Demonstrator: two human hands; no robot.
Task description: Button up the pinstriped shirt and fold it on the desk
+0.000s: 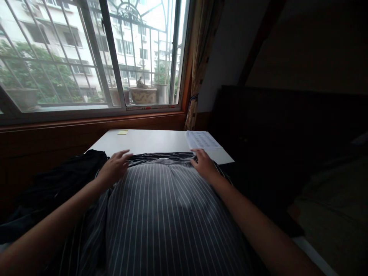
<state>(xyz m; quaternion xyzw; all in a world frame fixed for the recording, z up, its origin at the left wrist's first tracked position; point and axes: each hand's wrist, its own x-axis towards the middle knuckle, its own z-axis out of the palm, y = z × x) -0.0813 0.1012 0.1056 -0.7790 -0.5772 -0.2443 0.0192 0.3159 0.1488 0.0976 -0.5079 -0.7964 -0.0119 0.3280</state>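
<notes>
A dark grey garment with white pinstripes (161, 207) spreads from the bottom of the view up onto a white table (155, 140). Its far edge lies in a loose fold across the tabletop, with darker striped cloth behind it. At the left end of that edge is my left hand (115, 165), palm down, fingers stretched and apart. Opposite it, my right hand (205, 165) rests at the right end, its thumb and fingers spread by the cloth. Neither hand shows cloth clearly gripped. The garment's exact kind cannot be made out.
Black clothing (63, 180) is heaped left of the table. A printed sheet (202, 140) lies at the table's back right, and a yellow sticky note (122, 132) at its back left. Beyond stands a barred window (115, 57) with a patterned curtain (198, 65). Dark furniture (273, 126) fills the right.
</notes>
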